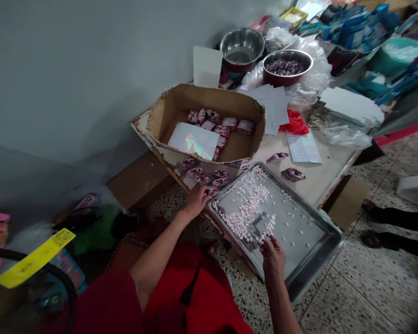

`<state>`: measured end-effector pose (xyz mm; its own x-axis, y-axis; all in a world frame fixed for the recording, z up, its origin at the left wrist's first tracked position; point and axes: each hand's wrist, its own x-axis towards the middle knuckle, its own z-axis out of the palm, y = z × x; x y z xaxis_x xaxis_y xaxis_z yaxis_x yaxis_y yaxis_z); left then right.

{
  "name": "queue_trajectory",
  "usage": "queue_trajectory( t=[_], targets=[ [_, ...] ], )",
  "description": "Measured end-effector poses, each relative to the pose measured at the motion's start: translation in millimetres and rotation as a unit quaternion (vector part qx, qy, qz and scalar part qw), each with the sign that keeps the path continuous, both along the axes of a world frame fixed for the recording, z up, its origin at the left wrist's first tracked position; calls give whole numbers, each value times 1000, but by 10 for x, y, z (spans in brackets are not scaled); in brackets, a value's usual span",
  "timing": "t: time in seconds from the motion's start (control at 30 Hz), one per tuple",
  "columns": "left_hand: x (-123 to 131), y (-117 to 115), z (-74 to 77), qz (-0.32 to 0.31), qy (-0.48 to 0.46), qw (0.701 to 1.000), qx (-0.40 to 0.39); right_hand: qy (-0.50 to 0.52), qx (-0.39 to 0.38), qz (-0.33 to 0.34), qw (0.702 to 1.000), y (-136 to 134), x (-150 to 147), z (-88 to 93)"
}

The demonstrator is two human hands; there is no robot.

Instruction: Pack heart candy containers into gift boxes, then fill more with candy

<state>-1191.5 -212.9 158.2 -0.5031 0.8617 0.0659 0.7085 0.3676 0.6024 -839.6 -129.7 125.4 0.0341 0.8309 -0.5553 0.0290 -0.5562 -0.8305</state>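
Observation:
My left hand has its fingers closed on a small pink printed packet at the table's near edge. Several similar packets lie just beyond it. A shallow metal tray overhangs the table's front edge, with many small whitish-pink pellets heaped on its left side and others scattered. Over the tray's near side, my right hand has its fingertips pinched together at the edge of the pellets. What lies between those fingertips is too small to make out.
Behind the packets stands a cut-down cardboard box holding more packets and a shiny white card. Two steel bowls, an empty-looking one and one of dark pieces, sit farther back. A person's legs show at right.

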Motion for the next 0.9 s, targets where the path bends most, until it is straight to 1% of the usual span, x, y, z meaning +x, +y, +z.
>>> queue_trajectory(
  t=[0.1, 0.17, 0.23, 0.3, 0.37, 0.47, 0.5, 0.53, 0.57, 0.63, 0.67, 0.7, 0.77, 0.8, 0.87, 0.9],
  targets=[
    [-234, 13, -11, -3, 25, 999, -34, -5, -7, -10, 1000, 37, 3, -30],
    [-406, 46, 0, -18, 38, 998, -46, 2, -19, -22, 1000, 51, 5, -42],
    [-561, 94, 12, -34, 40, 997, -52, 7, -32, -32, 999, 61, 4, -62],
    [-663, 138, 21, -37, 32, 997, -56, 9, -37, -33, 999, 75, -9, -93],
    [-690, 159, 29, -26, 19, 998, -51, 11, -35, -25, 999, 94, -50, -126],
    [-620, 142, 48, -9, -8, 1000, -23, -2, -27, -1, 1000, 135, -166, -139],
    [-590, 128, 53, -5, -20, 1000, -15, -24, -25, 28, 999, 160, -209, -126],
    [-571, 115, 53, -2, -31, 999, -9, -68, -21, 76, 995, 197, -245, -102],
    [-566, 106, 47, -1, -40, 999, -8, -128, -16, 136, 982, 251, -269, -67],
    [-607, 105, 19, -3, -44, 999, -11, -262, -6, 241, 935, 429, -274, 39],
    [-648, 114, -1, -9, -40, 999, -13, -318, -1, 269, 909, 560, -255, 113],
    [-696, 125, -20, -20, -33, 999, -16, -357, 4, 278, 892, 725, -228, 197],
    [-791, 140, -47, -49, -18, 998, -20, -417, 30, 272, 866, 1163, -183, 379],
    [-828, 138, -50, -63, -11, 998, -22, -451, 57, 275, 847, 1435, -181, 460],
    [-869, 113, -28, -76, -6, 997, -26, -538, 156, 301, 772, 2052, -243, 548],
    [-872, 94, -5, -76, -11, 997, -30, -562, 215, 312, 736, 2373, -306, 533]
  ],
)
